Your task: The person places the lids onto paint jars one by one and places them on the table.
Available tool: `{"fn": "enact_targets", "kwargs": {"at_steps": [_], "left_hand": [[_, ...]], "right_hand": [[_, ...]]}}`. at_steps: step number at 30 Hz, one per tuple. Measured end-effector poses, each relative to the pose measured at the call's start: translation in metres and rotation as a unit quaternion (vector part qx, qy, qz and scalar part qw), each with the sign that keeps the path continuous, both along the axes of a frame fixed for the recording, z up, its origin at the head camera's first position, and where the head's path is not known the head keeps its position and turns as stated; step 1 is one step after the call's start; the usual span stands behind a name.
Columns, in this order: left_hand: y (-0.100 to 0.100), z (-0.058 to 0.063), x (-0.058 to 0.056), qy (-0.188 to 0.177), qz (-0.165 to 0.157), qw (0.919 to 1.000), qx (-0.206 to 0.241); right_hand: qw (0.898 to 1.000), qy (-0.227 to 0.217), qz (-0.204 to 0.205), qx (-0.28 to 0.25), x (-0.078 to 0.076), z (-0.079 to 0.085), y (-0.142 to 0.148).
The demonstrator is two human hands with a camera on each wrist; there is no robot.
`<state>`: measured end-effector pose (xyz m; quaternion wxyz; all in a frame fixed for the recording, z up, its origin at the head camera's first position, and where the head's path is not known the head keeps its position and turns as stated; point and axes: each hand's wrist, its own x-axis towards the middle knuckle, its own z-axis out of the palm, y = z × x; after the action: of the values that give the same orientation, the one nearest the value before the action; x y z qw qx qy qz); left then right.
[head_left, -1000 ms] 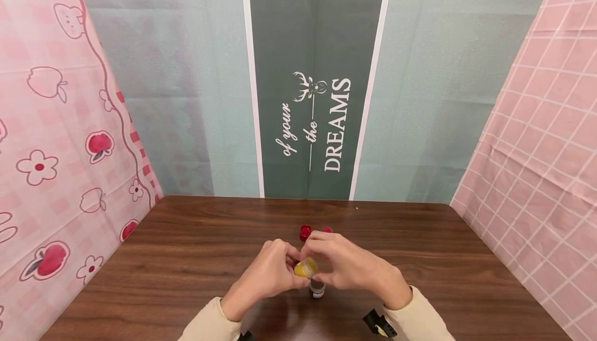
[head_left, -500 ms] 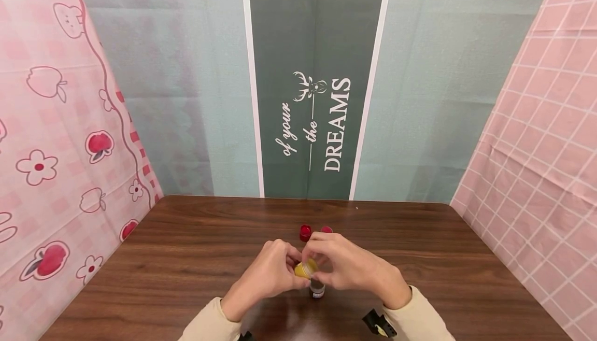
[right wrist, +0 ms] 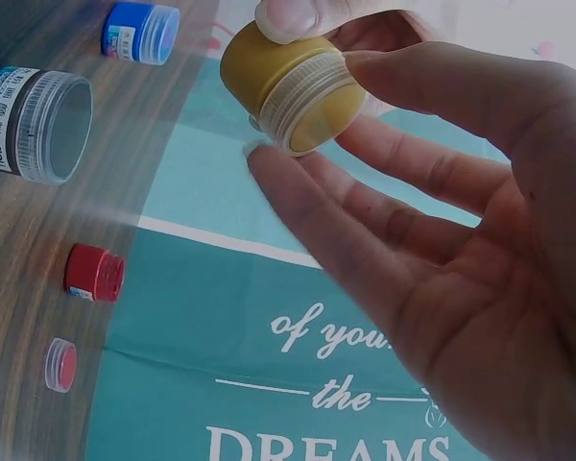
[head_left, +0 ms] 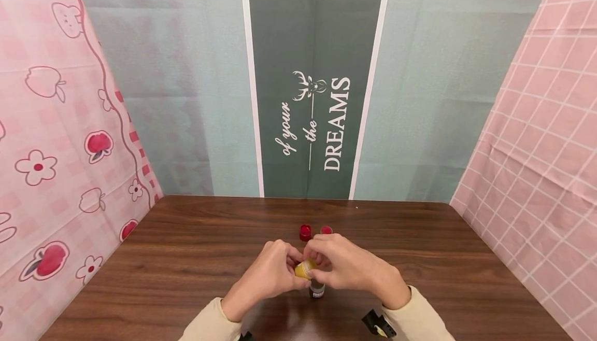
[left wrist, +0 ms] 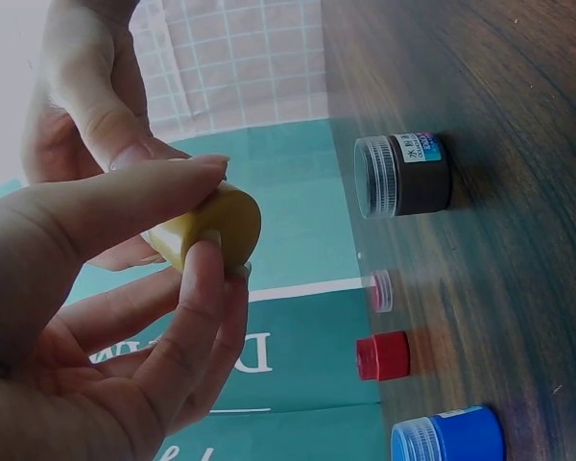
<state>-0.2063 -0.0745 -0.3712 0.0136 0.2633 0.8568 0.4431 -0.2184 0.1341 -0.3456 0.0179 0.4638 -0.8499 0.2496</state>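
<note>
Above the table, my left hand grips a small yellow paint jar by its body, tilted so its clear screw lid faces my right hand. My right thumb touches the lid's ribbed rim, and the index fingertip is at the rim's opposite side. Seen from the left wrist, the yellow jar's base shows between thumb and fingers, while the lid is hidden. A dark paint jar with a clear lid stands on the table beneath the hands.
Farther back on the table stand an uncapped red paint jar and, to its right, a clear lid with red inside. A blue paint jar shows in both wrist views. Printed cloths hang behind the wooden table.
My right fingers have drawn in around the yellow jar's lid and shifted slightly. The left hand and its grip on the jar look the same.
</note>
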Motion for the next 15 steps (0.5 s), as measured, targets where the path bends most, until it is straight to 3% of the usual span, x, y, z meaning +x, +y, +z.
{"fn": "enact_targets", "kwargs": {"at_steps": [8, 15], "left_hand": [[-0.0007, -0.0006, -0.0013, 0.008, 0.003, 1.0, -0.002], [-0.002, 0.0007, -0.0013, 0.014, -0.002, 0.9999, -0.005]], "right_hand": [[0.999, 0.042, 0.017, -0.007, -0.0013, -0.001, 0.0016], [0.998, -0.011, 0.053, -0.031, -0.0024, -0.0008, 0.0014]]}}
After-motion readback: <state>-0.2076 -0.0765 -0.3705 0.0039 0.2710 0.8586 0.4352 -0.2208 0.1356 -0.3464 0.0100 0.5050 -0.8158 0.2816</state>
